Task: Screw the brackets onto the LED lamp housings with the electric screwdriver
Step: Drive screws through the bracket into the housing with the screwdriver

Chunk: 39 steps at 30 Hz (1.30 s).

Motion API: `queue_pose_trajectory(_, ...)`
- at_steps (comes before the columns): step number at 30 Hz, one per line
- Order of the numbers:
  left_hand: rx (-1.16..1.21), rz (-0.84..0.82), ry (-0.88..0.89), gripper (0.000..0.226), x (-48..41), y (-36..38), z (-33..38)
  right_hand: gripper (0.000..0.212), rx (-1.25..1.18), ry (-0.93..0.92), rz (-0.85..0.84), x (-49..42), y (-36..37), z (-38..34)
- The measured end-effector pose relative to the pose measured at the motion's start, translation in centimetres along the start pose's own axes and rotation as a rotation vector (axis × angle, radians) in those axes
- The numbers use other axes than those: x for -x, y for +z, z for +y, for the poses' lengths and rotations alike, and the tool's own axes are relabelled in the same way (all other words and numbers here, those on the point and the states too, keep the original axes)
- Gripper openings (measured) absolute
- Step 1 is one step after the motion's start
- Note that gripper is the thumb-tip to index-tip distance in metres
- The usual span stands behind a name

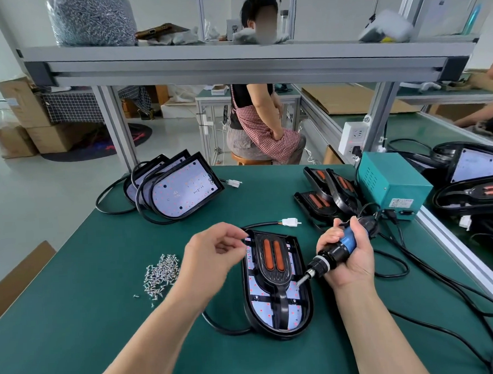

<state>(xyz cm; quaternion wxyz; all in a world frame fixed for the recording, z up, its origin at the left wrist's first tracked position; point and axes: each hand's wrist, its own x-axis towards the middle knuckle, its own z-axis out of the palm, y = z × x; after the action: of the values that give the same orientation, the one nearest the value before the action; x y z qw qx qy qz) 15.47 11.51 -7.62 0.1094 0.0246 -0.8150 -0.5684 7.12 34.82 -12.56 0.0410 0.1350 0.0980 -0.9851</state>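
1. While screws (pixel 161 272) sit loose on the mat's near left, within reach, left hand (pixel 214 259) hovers just left of the housing (pixel 277 312), fingertips narrowly pinched; whether they hold a screw I cannot tell.
2. Bracket (pixel 274 266) lies seated in it.
3. Right hand (pixel 348 256) grips electric screwdriver (pixel 331 252), bit angled at bracket's right edge, likely a screw hole.

Head-worn camera looks forward and down, close over green worktable (pixel 76 335).

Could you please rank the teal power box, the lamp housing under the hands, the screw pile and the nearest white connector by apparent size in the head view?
1. lamp housing, though nearest the camera
2. teal power box
3. screw pile
4. white connector
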Motion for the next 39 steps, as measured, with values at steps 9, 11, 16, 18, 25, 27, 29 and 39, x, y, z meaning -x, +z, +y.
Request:
queue_pose_trajectory(9, -0.084, -0.047, 0.045, 0.024, 2.8, 3.5, 1.2, 0.034, -0.116, -0.062, 0.024, -0.2, -0.1, -0.4)
queue_pose_trajectory(11, -0.128, -0.036, 0.071, 0.021, 3.2, 4.1, 1.4, 0.035, -0.124, -0.066, 0.035, -0.2, -0.2, -0.5)
queue_pose_trajectory(16, -0.257, 0.055, 0.177, 0.016, 3.6, 5.4, 1.8, 0.035, -0.124, -0.076, 0.049, 0.0, 0.0, -0.4)
queue_pose_trajectory(18, -0.278, 0.086, 0.21, 0.016, 3.7, 5.9, 1.9, 0.036, -0.132, -0.077, 0.052, 0.1, 0.2, -0.4)
queue_pose_trajectory(25, -0.256, 0.132, 0.209, 0.018, 3.8, 7.1, 1.6, 0.04, -0.144, -0.08, 0.065, 0.1, 0.2, -0.3)
queue_pose_trajectory(27, -0.238, 0.123, 0.2, 0.018, 3.8, 7.2, 1.4, 0.037, -0.144, -0.068, 0.06, 0.1, 0.2, -0.3)
queue_pose_trajectory(29, -0.222, 0.124, 0.196, 0.017, 3.8, 7.4, 1.3, 0.037, -0.157, -0.062, 0.063, 0.2, 0.2, -0.3)
queue_pose_trajectory(39, -0.258, 0.155, 0.201, 0.016, 4.2, 7.7, 1.2, 0.039, -0.169, -0.076, 0.087, 0.3, 0.3, -0.3)
